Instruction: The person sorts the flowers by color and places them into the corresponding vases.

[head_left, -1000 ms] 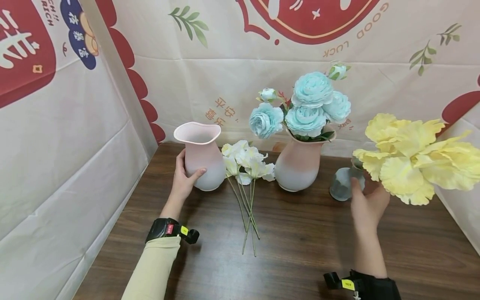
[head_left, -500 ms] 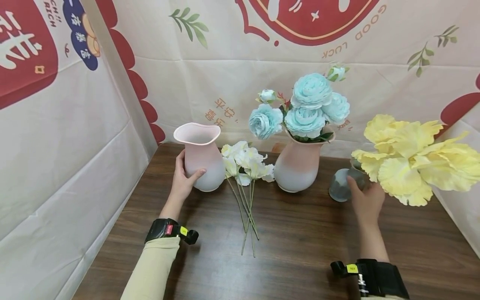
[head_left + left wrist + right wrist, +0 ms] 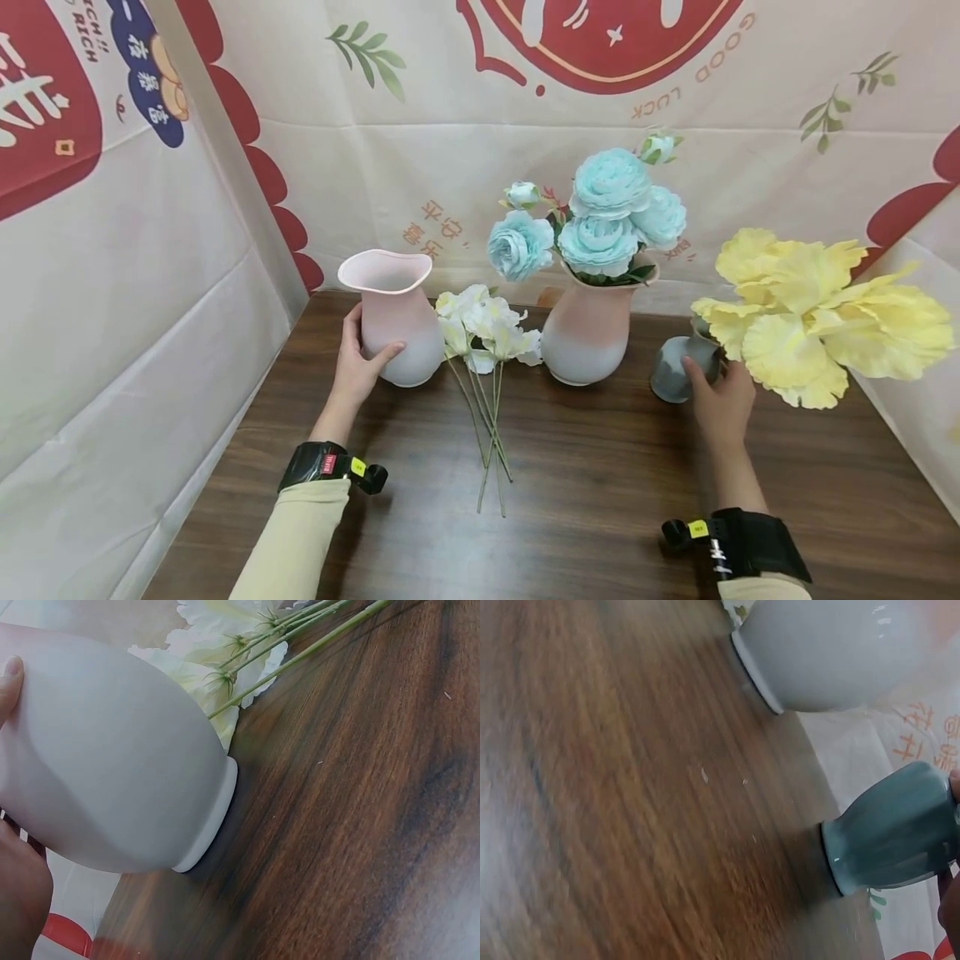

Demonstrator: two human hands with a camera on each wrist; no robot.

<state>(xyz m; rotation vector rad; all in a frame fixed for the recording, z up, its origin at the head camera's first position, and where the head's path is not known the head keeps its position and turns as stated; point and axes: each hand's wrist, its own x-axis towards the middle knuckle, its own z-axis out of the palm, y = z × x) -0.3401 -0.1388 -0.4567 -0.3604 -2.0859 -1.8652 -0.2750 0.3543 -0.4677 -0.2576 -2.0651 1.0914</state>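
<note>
In the head view my left hand (image 3: 358, 363) holds a pink-and-white vase (image 3: 405, 337) by its left side, thumb across the front. The vase stands on the table, and its opening shows no flowers. My right hand (image 3: 722, 406) grips a small grey-green vase (image 3: 672, 371) at the right; a large yellow flower (image 3: 813, 317) rises from it and hides part of its mouth. In the right wrist view the small vase (image 3: 892, 829) has its base at the tabletop, fingers at the edge. White artificial flowers (image 3: 487, 325) with thin crossed stems lie between the two larger vases.
A second pink-and-white vase (image 3: 588, 337) with light blue flowers (image 3: 611, 183) stands at the back middle. Printed cloth hangs behind (image 3: 420, 167) and along the left side (image 3: 135, 333). Brown wood tabletop (image 3: 570, 500) stretches in front of the vases.
My right hand has come in closer around the small vase, with its wrist further forward. The left hand stays on its vase. The head view has shifted slightly, moving everything a little left.
</note>
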